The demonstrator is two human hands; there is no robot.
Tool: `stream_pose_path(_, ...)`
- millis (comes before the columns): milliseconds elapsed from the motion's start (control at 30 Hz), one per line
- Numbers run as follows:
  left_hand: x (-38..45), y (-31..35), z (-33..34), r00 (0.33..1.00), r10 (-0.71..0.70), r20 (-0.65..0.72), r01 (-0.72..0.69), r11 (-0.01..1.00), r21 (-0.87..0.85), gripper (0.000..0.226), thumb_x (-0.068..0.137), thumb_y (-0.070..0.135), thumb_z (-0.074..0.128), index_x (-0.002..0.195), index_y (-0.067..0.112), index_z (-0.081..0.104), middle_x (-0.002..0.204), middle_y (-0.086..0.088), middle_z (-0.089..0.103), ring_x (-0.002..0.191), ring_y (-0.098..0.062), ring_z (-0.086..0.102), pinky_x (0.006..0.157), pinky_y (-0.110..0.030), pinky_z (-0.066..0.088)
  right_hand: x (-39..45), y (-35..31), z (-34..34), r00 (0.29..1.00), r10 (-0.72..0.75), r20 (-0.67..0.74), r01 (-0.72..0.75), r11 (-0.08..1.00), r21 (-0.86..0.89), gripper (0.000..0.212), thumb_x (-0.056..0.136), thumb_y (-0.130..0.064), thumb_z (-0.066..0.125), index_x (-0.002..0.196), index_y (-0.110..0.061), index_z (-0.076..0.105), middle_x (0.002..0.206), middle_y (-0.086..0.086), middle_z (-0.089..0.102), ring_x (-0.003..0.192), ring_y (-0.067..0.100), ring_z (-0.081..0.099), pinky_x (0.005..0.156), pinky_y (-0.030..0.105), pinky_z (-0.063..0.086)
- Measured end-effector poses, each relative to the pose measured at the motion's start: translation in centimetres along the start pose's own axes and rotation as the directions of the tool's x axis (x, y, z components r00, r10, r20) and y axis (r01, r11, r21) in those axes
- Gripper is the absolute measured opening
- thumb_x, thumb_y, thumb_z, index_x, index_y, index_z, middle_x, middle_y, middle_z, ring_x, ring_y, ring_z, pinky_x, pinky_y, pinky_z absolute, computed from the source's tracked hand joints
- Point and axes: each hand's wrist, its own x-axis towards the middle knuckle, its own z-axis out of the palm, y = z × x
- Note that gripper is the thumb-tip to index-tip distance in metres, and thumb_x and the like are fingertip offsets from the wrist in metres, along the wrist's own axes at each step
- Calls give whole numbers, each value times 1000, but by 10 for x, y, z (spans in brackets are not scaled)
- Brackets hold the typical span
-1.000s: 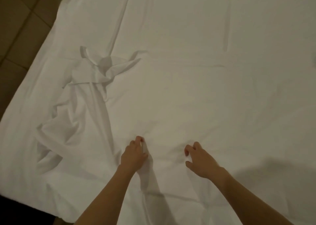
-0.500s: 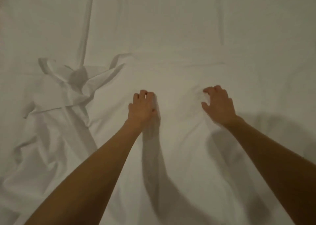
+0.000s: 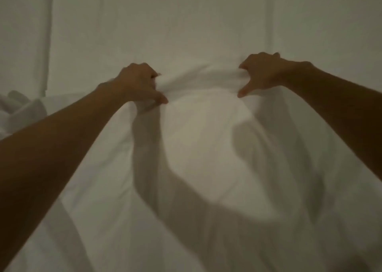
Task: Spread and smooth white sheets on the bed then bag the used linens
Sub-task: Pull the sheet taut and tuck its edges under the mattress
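A white sheet fills nearly the whole head view, lying over the bed. My left hand grips a bunched fold of the sheet at centre left, fingers curled, thumb pointing right. My right hand grips the same raised fold at centre right, thumb pointing down. Between the two hands the fabric is pulled up into a gathered ridge. Both forearms reach in from the lower corners and cast shadows on the cloth below.
A crumpled bunch of the sheet lies at the left edge. A long straight crease runs down the upper left. Beyond the hands the sheet lies flat and smooth.
Both hands have reached farther across the bed and closed on the sheet, gathering a ridge between them. The view has moved forward, so the crumpled bunch has slid to the left edge.
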Motion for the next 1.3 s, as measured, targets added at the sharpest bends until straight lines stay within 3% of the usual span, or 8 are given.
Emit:
stream_pose_path(167,8,-5,-29,998,46,-46,-48,997,-55,45,72,40,82,93,2,72,76,-12,60,71,-25,52,67,-28,34,3,3,-29,988,-133,-84,131,991,-18,41,76,-30,80,95,4,69,82,13,54,78,26,49,67,30,31)
stream_pose_path(267,23,-7,-16,997,6,-83,-12,997,-80,54,74,38,81,115,5,68,103,-16,67,95,-34,59,79,-33,41,13,6,-3,979,-35,-203,40,999,21,44,82,-32,73,119,-10,63,119,15,56,114,33,49,96,42,36)
stream_pose_path(333,25,-9,-2,984,-66,-163,60,997,-42,69,72,41,82,131,17,57,130,-11,59,121,-33,51,103,-42,35,9,3,24,924,11,-383,2,999,34,57,81,-33,70,133,-20,50,141,10,41,134,28,33,114,52,18)
stream_pose_path(433,-1,-18,12,897,-17,-442,60,995,84,90,73,38,79,148,22,31,152,-11,34,142,-31,26,113,-58,9,-16,-5,60,791,93,-605,-66,996,66,76,83,-37,63,149,-21,30,158,11,21,148,29,14,111,63,-1)
stream_pose_path(533,-51,-19,58,824,133,-551,-28,981,194,78,93,43,51,155,18,11,161,-15,12,148,-34,11,108,-70,5,-52,-15,118,788,252,-562,-151,964,221,70,90,-46,42,153,-20,23,160,14,14,148,32,11,108,68,2)
stream_pose_path(667,-126,3,153,932,232,-279,-185,965,186,65,95,48,25,154,21,17,162,-10,11,148,-32,9,99,-80,15,-103,-13,170,829,359,-430,-251,924,287,66,93,-55,24,153,-28,17,162,8,6,149,32,3,108,69,3)
stream_pose_path(933,-152,32,171,975,-72,-210,82,996,40,67,94,61,0,154,30,-8,160,-1,-21,146,-27,-23,107,-74,-2,-183,29,200,824,485,-292,-391,860,327,71,90,-61,17,154,-34,4,162,0,-11,148,25,-13,109,68,-4)
stream_pose_path(1300,-307,81,280,948,318,-16,-304,918,255,85,88,73,18,154,20,16,162,-12,9,147,-40,8,97,-79,18,-357,25,316,892,368,-264,-321,925,205,65,91,-51,31,150,-23,24,158,7,22,144,31,18,96,75,26)
